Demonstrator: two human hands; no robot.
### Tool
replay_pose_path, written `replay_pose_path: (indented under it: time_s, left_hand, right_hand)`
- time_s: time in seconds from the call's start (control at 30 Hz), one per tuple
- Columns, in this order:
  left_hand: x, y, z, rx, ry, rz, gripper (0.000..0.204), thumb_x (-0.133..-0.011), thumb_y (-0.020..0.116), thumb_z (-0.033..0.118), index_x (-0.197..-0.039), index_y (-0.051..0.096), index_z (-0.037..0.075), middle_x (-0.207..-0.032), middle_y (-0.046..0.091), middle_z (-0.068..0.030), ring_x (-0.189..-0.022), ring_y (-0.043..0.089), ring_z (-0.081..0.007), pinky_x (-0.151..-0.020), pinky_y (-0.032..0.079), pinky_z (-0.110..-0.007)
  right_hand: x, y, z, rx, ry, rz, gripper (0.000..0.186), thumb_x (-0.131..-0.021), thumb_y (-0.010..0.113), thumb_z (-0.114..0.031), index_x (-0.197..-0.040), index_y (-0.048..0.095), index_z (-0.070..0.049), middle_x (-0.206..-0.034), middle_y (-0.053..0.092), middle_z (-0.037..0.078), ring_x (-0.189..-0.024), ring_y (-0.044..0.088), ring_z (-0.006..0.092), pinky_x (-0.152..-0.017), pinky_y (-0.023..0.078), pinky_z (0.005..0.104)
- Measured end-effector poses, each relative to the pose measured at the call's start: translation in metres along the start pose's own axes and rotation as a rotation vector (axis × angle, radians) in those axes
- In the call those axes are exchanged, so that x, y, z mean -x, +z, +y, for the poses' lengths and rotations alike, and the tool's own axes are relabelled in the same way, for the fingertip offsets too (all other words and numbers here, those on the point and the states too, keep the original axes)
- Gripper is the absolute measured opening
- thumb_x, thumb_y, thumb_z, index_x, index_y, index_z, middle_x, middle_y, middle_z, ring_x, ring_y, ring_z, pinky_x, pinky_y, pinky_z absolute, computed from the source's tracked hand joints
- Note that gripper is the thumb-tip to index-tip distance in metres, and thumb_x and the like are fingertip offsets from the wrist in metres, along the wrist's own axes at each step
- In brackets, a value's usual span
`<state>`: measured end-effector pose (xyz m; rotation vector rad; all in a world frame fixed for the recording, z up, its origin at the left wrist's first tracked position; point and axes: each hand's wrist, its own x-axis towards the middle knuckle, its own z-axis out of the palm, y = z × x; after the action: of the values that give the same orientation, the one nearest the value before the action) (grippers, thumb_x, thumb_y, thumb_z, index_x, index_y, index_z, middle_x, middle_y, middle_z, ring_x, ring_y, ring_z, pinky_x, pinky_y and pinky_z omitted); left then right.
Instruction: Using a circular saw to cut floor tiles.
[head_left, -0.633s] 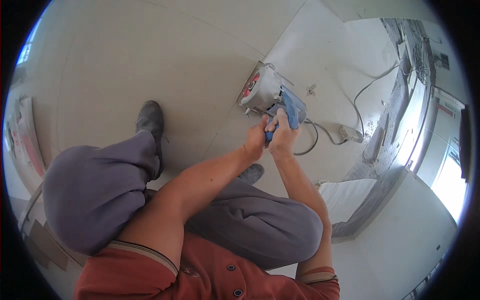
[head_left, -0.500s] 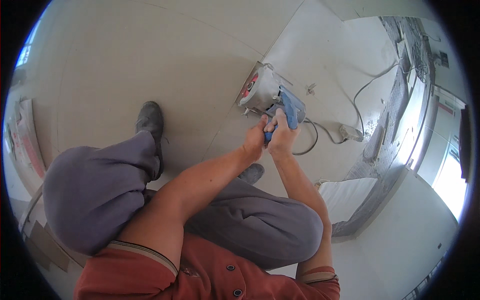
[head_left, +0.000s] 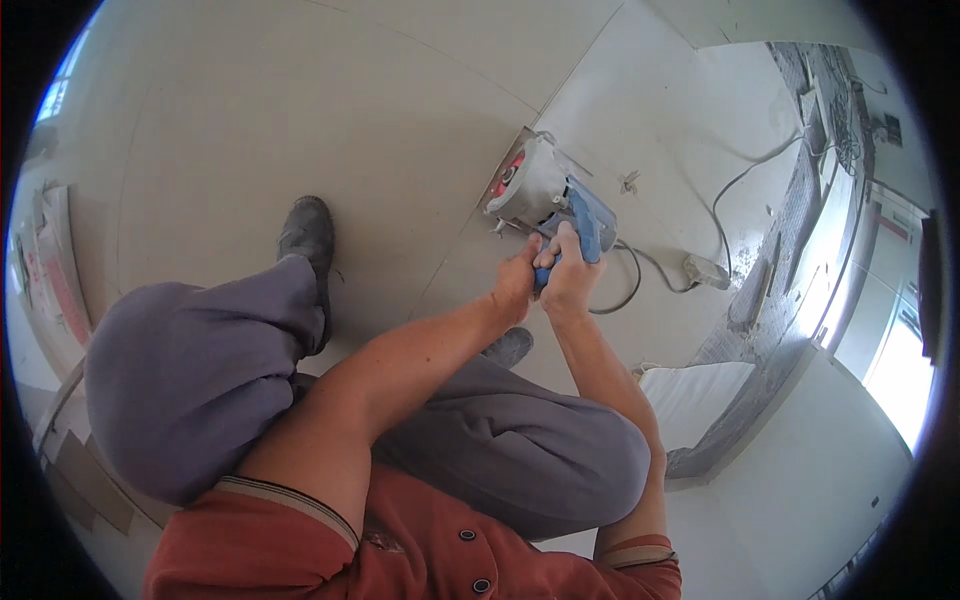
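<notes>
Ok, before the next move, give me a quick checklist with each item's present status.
1. Right-hand grip: closed on the blue handle of the power tool: ok.
2. Left-hand grip: at the handle's near end, beside the right: ok.
3. Hand protection: both bare: not ok.
4. Cord: loops to the tool's right, away from the red disc: ok.
5. Left shoe: apart from the tool: ok.
6. Disc stopped or spinning: cannot tell.
</notes>
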<state>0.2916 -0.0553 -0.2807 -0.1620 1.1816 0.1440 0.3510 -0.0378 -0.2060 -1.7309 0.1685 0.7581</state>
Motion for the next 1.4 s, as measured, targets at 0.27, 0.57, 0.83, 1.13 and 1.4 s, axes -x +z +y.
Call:
replay_pose_path:
  time_s: [0.27, 0.57, 0.83, 1.13, 1.4]
  left_hand:
    - [-0.002, -0.001, 0.0, 0.023, -0.021, -0.042, 0.038, -0.092, 0.06, 0.044, -0.082, 0.06, 0.008, -0.077, 0.057, -0.0027, -0.063, 0.051, -0.0141, -0.051, 0.037, -0.033]
    - [0.003, -0.006, 0.005, -0.042, -0.01, -0.054, 0.037, -0.092, 0.059, 0.044, -0.085, 0.063, 0.008, -0.079, 0.059, -0.0029, -0.064, 0.052, -0.0136, -0.053, 0.039, -0.033]
    - [0.006, 0.004, 0.003, -0.009, -0.016, -0.085, 0.032, -0.098, 0.05, 0.041, -0.096, 0.06, 0.011, -0.091, 0.058, -0.0019, -0.085, 0.054, -0.015, -0.075, 0.043, -0.032]
    - [0.018, 0.006, 0.006, 0.007, 0.001, -0.179, 0.038, -0.098, 0.049, 0.044, -0.099, 0.062, 0.009, -0.089, 0.058, -0.0015, -0.082, 0.055, -0.0148, -0.074, 0.046, -0.033]
    - [0.007, 0.017, 0.017, -0.102, 0.133, -0.2, 0.036, -0.099, 0.046, 0.045, -0.099, 0.062, 0.012, -0.09, 0.058, 0.0003, -0.085, 0.055, -0.013, -0.076, 0.046, -0.032]
  right_hand:
    - [-0.004, -0.004, 0.003, -0.033, 0.003, -0.004, 0.015, -0.088, 0.06, -0.009, -0.075, 0.054, -0.004, -0.059, 0.048, 0.003, -0.045, 0.047, 0.0125, -0.044, 0.043, 0.0305]
    - [0.003, 0.003, 0.0, -0.025, 0.035, 0.037, 0.016, -0.087, 0.06, -0.008, -0.074, 0.053, -0.004, -0.059, 0.048, 0.003, -0.045, 0.047, 0.0126, -0.044, 0.043, 0.0301]
    - [-0.004, -0.006, -0.006, 0.08, -0.06, -0.012, 0.017, -0.086, 0.06, -0.006, -0.07, 0.055, -0.003, -0.057, 0.051, 0.004, -0.046, 0.048, 0.0129, -0.046, 0.042, 0.0294]
    - [-0.008, -0.002, -0.018, 0.017, -0.011, 0.015, 0.022, -0.083, 0.064, -0.008, -0.064, 0.056, -0.002, -0.053, 0.053, 0.001, -0.045, 0.049, 0.0107, -0.045, 0.039, 0.0275]
    - [-0.019, 0.003, -0.024, 0.079, -0.122, 0.021, 0.019, -0.083, 0.064, -0.01, -0.067, 0.059, -0.002, -0.054, 0.054, 0.001, -0.046, 0.05, 0.0097, -0.044, 0.039, 0.0271]
